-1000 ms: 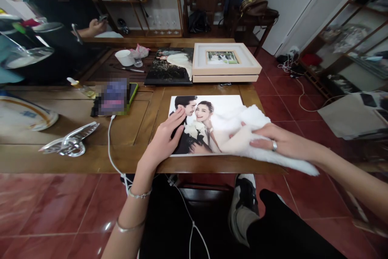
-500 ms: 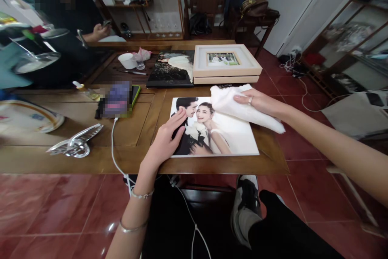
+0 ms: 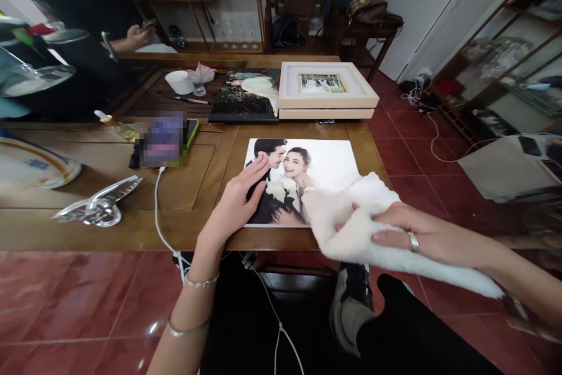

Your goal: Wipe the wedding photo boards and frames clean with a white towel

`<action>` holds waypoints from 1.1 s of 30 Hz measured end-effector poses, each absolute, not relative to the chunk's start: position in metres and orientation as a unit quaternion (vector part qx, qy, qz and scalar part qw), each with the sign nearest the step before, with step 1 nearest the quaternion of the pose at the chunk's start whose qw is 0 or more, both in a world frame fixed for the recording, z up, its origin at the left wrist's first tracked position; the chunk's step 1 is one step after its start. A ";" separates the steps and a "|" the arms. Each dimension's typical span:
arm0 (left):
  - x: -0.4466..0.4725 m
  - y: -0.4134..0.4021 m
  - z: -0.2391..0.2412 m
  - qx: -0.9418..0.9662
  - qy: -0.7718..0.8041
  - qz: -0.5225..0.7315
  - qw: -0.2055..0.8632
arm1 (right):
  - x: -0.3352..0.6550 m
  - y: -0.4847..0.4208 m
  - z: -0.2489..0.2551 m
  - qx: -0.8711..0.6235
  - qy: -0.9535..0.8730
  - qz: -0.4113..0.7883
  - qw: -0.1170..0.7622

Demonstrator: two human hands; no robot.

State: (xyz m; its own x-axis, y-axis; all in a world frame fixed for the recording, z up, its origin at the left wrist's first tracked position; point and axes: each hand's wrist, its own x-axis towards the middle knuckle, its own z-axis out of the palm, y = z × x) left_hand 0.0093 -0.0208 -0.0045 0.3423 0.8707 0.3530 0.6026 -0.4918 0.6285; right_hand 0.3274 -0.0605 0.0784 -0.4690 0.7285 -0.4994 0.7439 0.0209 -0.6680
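A plate [image 3: 30, 164] is seen at the left edge of the table [image 3: 197, 188]. A white cup [image 3: 179, 81] is placed toward the far edge; what is inside it cannot be told. Near the far right corner a pale frame [image 3: 327, 89] is laid flat, and a small photograph [image 3: 322, 83] is held in its middle.

The wedding print [image 3: 316, 164] is laid flat at the front edge, toward the front right corner. The left hand [image 3: 237, 202] is laid open on the print's left edge, fingers stretched and kept together. The right hand [image 3: 417, 234] is pressed flat on the white cloth [image 3: 355, 223], fingers stretched. The print's front right corner is covered by the cloth, which passes over the table's front edge.
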 end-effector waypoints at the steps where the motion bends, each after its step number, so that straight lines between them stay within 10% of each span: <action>1: 0.009 -0.021 -0.004 0.796 0.463 0.336 0.200 | 0.327 -0.051 0.077 0.512 0.715 -0.476 -0.016; 15: 0.008 -0.020 -0.005 0.784 0.470 0.348 0.211 | 0.303 0.091 0.059 0.530 0.622 -0.514 -0.261; 33: 0.009 -0.021 -0.004 0.789 0.467 0.340 0.212 | 0.297 -0.055 0.079 0.460 0.762 -0.455 -0.019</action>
State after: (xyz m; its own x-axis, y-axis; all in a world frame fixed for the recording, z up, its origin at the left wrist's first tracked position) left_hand 0.0089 -0.0213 -0.0035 0.3336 0.8800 0.3381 0.5923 -0.4747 0.6510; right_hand 0.2967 -0.0549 0.0787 -0.5765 0.7187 -0.3887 0.6834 0.1634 -0.7116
